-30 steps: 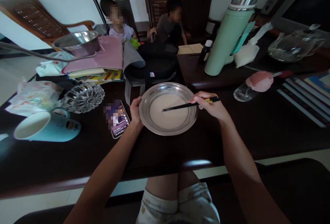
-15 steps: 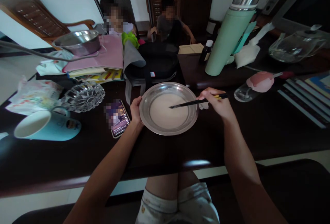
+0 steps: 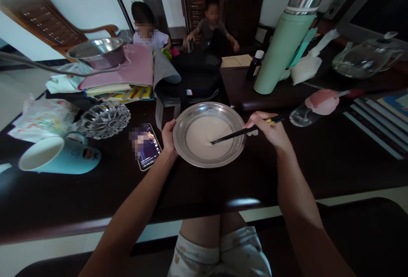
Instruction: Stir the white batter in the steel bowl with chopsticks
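Observation:
A round steel plate [image 3: 182, 119] with pale batter [image 3: 200, 134] in it lies on the dark table [image 3: 287, 171] in front of me. My left hand [image 3: 168, 137] grips the plate's left rim. My right hand [image 3: 269, 129] is closed on a pair of dark chopsticks [image 3: 242, 133], at the plate's right side. Their tips dip into the batter near its right-hand part.
A lit phone [image 3: 145, 146] lies just left of the plate. Farther left are a blue mug [image 3: 54, 158] and a glass dish [image 3: 103, 119]. A green thermos [image 3: 283, 43], a pink-lidded bottle [image 3: 314, 105] and books [image 3: 379, 115] are on the right. Two people sit beyond the table.
The chopstick tips have swept from the batter's left-middle toward its right and nearer side, my right hand shifting right. My left hand has stayed on the rim. The people beyond moved.

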The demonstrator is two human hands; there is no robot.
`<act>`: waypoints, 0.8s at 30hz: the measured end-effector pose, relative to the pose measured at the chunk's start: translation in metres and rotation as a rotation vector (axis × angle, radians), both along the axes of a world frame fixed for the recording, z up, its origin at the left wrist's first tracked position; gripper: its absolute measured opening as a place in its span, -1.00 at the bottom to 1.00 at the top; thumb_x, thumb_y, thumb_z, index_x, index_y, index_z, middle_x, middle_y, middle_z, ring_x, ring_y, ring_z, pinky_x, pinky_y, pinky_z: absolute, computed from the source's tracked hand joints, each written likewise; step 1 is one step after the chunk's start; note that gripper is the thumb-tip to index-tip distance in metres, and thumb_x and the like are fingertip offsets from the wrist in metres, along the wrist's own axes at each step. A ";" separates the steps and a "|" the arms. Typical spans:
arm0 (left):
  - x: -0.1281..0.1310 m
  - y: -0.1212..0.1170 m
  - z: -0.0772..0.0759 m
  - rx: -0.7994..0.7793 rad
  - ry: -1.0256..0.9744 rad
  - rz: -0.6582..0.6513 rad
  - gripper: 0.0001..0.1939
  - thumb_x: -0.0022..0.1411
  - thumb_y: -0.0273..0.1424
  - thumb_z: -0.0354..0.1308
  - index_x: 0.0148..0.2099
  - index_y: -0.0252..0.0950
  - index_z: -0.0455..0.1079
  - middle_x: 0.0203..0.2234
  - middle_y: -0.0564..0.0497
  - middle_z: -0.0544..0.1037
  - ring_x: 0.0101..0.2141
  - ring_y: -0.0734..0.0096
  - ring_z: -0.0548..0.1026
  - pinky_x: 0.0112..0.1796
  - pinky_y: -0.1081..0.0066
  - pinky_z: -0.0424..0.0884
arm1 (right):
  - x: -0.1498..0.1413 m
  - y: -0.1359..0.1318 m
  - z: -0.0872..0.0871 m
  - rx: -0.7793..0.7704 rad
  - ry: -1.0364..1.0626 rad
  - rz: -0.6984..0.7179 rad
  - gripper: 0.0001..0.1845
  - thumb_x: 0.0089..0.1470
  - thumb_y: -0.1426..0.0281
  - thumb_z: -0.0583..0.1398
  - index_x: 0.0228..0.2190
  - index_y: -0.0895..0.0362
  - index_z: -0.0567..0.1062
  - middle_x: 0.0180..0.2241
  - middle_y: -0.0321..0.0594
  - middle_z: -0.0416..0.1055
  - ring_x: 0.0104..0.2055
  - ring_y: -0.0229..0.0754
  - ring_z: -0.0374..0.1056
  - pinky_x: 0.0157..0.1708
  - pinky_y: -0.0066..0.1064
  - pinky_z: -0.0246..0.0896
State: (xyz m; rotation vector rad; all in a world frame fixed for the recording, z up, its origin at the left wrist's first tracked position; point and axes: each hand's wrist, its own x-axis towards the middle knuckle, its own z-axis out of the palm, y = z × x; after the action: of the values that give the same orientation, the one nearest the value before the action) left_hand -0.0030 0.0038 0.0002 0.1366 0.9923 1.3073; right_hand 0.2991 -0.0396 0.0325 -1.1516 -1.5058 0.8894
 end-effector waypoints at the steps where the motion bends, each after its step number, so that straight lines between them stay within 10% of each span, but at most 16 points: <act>1: -0.001 0.000 -0.001 0.006 0.009 -0.007 -0.86 0.22 -0.33 0.21 -0.38 -0.21 0.52 -0.56 -0.02 0.65 -0.26 0.01 0.74 -0.15 0.19 0.68 | -0.002 0.000 0.000 -0.006 -0.015 0.041 -0.42 0.17 -0.23 0.36 -0.52 0.00 0.69 -0.49 -0.21 0.65 -0.39 -0.08 0.60 -0.31 -0.26 0.49; 24: 0.000 0.000 -0.002 0.014 0.031 0.004 -0.83 0.24 -0.32 0.22 -0.40 -0.22 0.51 -0.57 -0.02 0.63 -0.25 -0.01 0.75 -0.12 0.18 0.68 | -0.002 0.001 0.000 -0.017 -0.048 0.089 -0.42 0.16 -0.25 0.35 -0.48 0.00 0.70 -0.44 -0.19 0.68 -0.38 -0.10 0.58 -0.32 -0.27 0.47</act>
State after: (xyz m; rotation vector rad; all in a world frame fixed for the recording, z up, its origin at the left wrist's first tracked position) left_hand -0.0033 0.0042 -0.0015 0.1658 1.0101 1.3193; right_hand 0.2973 -0.0384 0.0323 -1.1325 -1.6013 0.9423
